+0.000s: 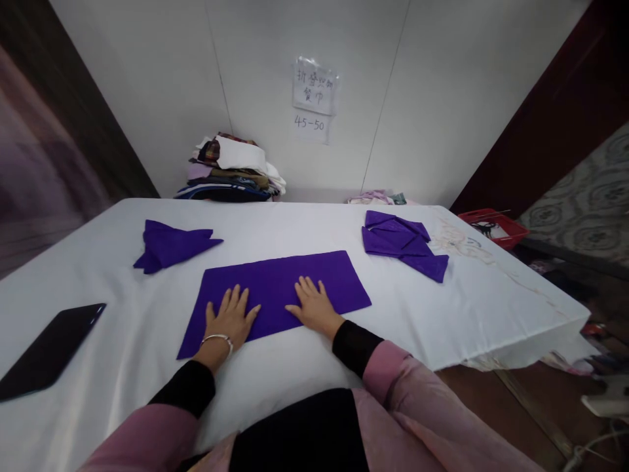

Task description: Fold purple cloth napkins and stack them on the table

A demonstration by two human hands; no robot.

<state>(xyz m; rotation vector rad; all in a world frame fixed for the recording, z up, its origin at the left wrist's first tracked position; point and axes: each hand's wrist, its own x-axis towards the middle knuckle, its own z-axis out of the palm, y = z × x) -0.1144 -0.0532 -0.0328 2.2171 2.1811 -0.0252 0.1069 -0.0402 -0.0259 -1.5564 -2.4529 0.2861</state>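
A purple cloth napkin (275, 288), folded into a long rectangle, lies flat on the white tablecloth in front of me. My left hand (230, 318), with a bracelet at the wrist, rests palm down on its left part, fingers spread. On the right part lies my right hand (314, 305), also flat with fingers apart. Behind and to the left sits a purple napkin folded to a fan-like point (171, 246). Another purple napkin (400, 241), folded into angular flaps, lies at the back right.
A dark tablet-like slab (49, 351) lies at the table's left. Stacked clothes (233, 172) stand behind the back edge, below a handwritten paper sign (313, 92) on the wall. A red basket (496, 228) is beyond the right edge of the white-covered table (472, 308).
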